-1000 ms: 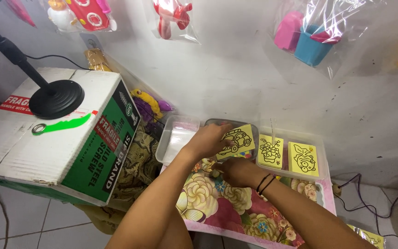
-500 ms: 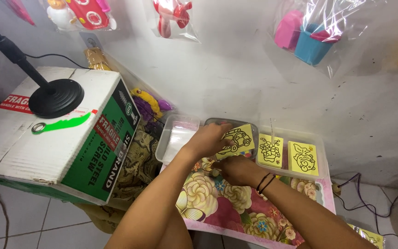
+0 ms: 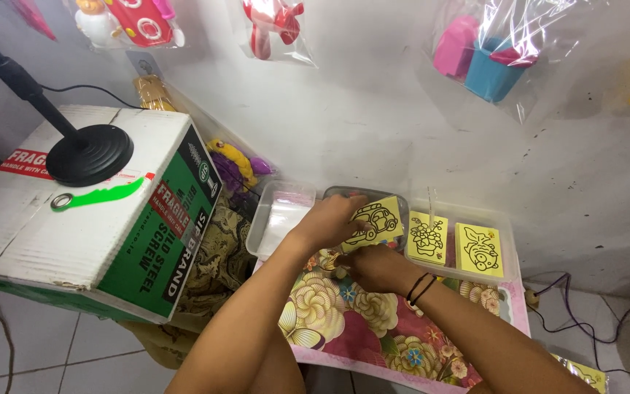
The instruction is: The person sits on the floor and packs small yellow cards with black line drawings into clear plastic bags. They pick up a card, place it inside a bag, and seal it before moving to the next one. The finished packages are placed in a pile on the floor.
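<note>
Floral oilcloth (image 3: 373, 328) in pinks, creams and greens covers the low worktop where we sit, its glossy surface edged in pink and set against a scuffed, whitewashed wall (image 3: 373, 124). Pale floor tiles (image 3: 38, 357) show below. From the head camera, our left hand (image 3: 329, 219) pinches a square yellow card (image 3: 377, 222), printed in black outline with a small car; its grip is closed on the card's left edge, holding the card tilted above a grey plastic tray (image 3: 344, 193). Our right hand (image 3: 373, 266), with dark bands at the wrist, sits just beneath the card and rests on the cloth; its fingers are curled, but we cannot tell whether they hold anything.

Beside the card, to the right, two more yellow cards (image 3: 453, 244) with black line drawings lie flat in a clear, shallow tray (image 3: 508, 226). A clear rectangular plastic container (image 3: 278, 215) stands left of the grey one. A large cardboard box (image 3: 89, 219), white on top and green on its side, fills the left of the frame; on it rest a black round lamp base (image 3: 89, 153) with its slanting stem and a bright green plastic strip (image 3: 100, 195). Patterned brown fabric (image 3: 216, 255) is bunched between box and worktop. Plastic toys in crinkled transparent bags (image 3: 490, 51) hang on the wall, pink and blue at right, red and white at left. Black cables (image 3: 592, 306) trail across the floor at right.
</note>
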